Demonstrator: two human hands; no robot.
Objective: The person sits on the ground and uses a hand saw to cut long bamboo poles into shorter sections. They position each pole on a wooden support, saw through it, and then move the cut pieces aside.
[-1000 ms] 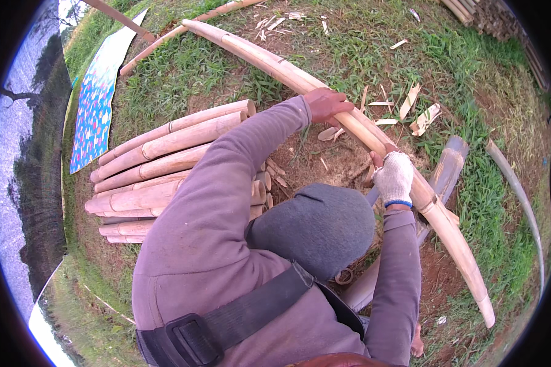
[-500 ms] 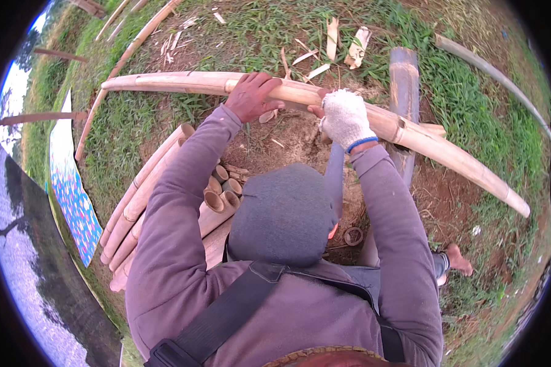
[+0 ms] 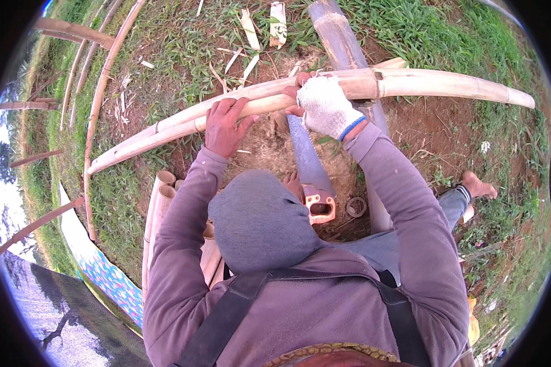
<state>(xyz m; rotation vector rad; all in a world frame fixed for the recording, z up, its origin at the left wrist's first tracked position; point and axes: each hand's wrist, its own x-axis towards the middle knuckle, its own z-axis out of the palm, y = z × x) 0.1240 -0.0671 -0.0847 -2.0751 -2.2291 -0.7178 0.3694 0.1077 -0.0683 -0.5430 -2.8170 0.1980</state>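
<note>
A long pale bamboo pole lies crosswise in front of me, and its left part divides into two lengths. My left hand, bare, is closed over the nearer bamboo length, fingers on top and thumb toward me. Farther right, my right hand wears a white knit glove with a blue cuff. It grips the bamboo where the two lengths come together, with bare fingertips showing at the left. Below that hand is a handsaw with an orange handle, close to a bare foot.
A thick bamboo log runs under the pole at right. Cut bamboo tubes are stacked left of my body. Peeled bamboo strips lie on the grass ahead. A thin pole rail and a flowered sheet stand at left.
The view has turned, so the pole's left end sits lower and its right end higher. The two lengths at left show more apart. The saw's handle now shows. Both hands keep their hold.
</note>
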